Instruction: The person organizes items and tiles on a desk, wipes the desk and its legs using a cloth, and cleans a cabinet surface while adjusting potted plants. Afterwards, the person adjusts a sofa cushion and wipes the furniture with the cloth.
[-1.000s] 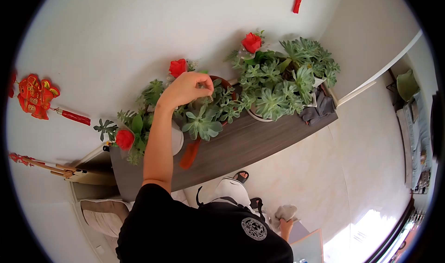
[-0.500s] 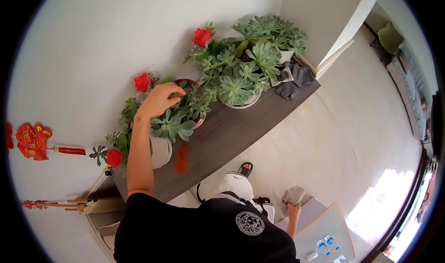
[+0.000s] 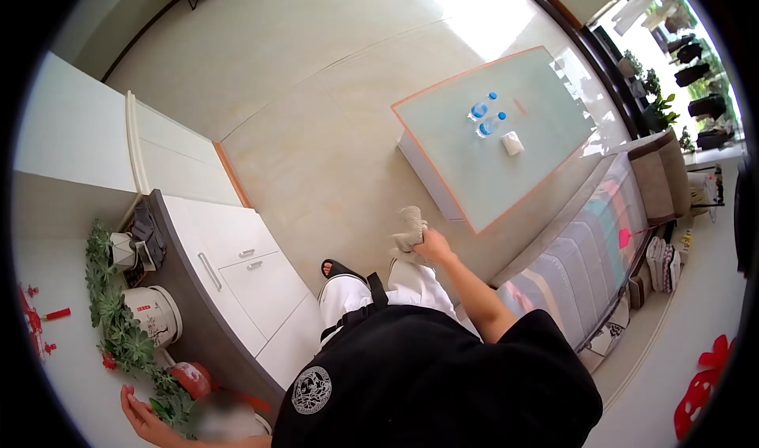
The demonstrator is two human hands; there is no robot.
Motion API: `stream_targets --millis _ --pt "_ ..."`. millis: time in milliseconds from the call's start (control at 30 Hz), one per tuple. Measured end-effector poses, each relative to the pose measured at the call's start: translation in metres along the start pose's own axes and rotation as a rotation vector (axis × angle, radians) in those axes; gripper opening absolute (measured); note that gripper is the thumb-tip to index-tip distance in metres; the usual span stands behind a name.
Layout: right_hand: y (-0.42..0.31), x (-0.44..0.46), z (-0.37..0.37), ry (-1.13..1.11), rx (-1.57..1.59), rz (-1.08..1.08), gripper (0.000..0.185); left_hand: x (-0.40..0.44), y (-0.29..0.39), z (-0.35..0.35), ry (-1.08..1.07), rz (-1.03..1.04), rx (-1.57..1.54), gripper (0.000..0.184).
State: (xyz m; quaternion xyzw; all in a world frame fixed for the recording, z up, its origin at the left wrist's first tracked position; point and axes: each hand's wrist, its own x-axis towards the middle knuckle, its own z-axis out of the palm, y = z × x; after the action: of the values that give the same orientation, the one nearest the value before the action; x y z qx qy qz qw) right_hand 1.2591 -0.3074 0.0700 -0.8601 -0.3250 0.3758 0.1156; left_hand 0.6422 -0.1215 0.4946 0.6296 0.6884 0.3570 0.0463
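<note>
My left hand (image 3: pixel 139 415) is at the lower left beside the green succulents (image 3: pixel 136 342), its fingers apart and nothing visible in them. Close to it are a red pot (image 3: pixel 192 378) and a pale, blurred pot (image 3: pixel 229 418). A white pot with dark markings (image 3: pixel 155 315) stands farther along the dark cabinet top (image 3: pixel 190 290). My right hand (image 3: pixel 432 246) hangs in front of my body over the floor, closed around a crumpled beige cloth (image 3: pixel 409 228).
A glass-topped table (image 3: pixel 474 163) with orange edges holds two water bottles (image 3: pixel 485 116) and a small white packet (image 3: pixel 512 143). On the right is a sofa (image 3: pixel 581 266). White cabinet doors (image 3: pixel 253 282) face the floor. Dark gloves (image 3: pixel 148 231) lie on the cabinet's far end.
The view has swung right, toward the table and sofa. My left hand has gone from a pinch above the plants to spread fingers beside them. My right hand still holds the cloth.
</note>
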Motion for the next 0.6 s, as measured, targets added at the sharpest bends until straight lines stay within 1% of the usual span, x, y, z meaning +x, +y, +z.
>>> stream_targets --millis 100,167,233,300,367,400,500,533,600 --pt "0.079 -0.014 -0.032 0.029 0.103 0.208 0.046 -0.01 0.089 0.074 -0.178 0.078 -0.071 0.029" --pt "0.12 -0.026 -0.053 0.071 0.187 0.353 0.047 -0.017 0.127 0.123 -0.278 0.158 -0.059 0.026" --pt "0.172 -0.027 -0.058 0.196 0.176 0.465 0.048 -0.032 0.175 0.171 -0.401 0.175 -0.076 0.023" --pt "0.204 -0.026 -0.065 0.306 0.182 0.57 0.052 -0.052 0.21 0.219 -0.492 0.194 -0.075 0.023" --pt "0.221 -0.023 -0.078 0.394 0.196 0.667 0.058 -0.061 0.221 0.263 -0.642 0.225 -0.026 0.024" --pt "0.233 -0.021 -0.086 0.376 0.25 0.692 0.064 -0.066 0.231 0.283 -0.726 0.211 -0.029 0.024" --pt "0.251 -0.008 -0.1 0.506 0.365 0.798 0.067 -0.089 0.255 0.339 -0.94 0.177 0.014 0.025" --pt "0.258 -0.002 -0.099 0.519 0.403 0.829 0.069 -0.093 0.257 0.358 -1.019 0.147 0.066 0.026" --pt "0.269 0.016 -0.098 0.551 0.469 0.897 0.071 -0.096 0.261 0.396 -1.141 0.192 0.096 0.025"
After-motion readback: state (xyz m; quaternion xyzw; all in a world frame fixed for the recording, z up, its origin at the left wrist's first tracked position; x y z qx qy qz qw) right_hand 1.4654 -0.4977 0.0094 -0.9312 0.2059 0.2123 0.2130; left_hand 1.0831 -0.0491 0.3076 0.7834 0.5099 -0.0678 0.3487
